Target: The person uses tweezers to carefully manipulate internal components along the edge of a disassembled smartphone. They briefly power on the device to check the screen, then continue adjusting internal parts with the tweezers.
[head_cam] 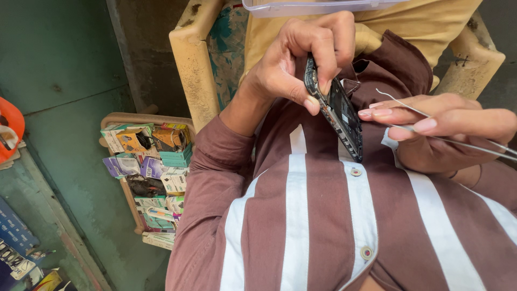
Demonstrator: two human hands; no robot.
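Shirt [323, 226] fills most of the view — maroon with broad white stripes, buttoned down the front, worn by the person seated in a worn cream plastic chair [191, 59]. Beside the chair on the person's left, a tray [116, 119] is crammed with small coloured packets [156, 161], standing on a green-painted floor. A clear plastic box [318, 6] rests on the lap at the top edge of the view.

Against the chest the left hand [301, 62] grips an opened phone [336, 110], held edge-on and tilted, its dark frame and inner parts facing the other hand; thumb pressed on the near side, forefinger curled over the top edge, the remaining fingers folded behind. The phone sits between both hands, just above the shirt's button placket.

The right hand [447, 126] pinches a pair of thin metal tweezers [409, 110] between thumb and fingers — its fingertips touch the phone's exposed side, the tweezers' slender arms running back across the hand towards the wrist. Whether the tweezer tips hold anything, I cannot tell.
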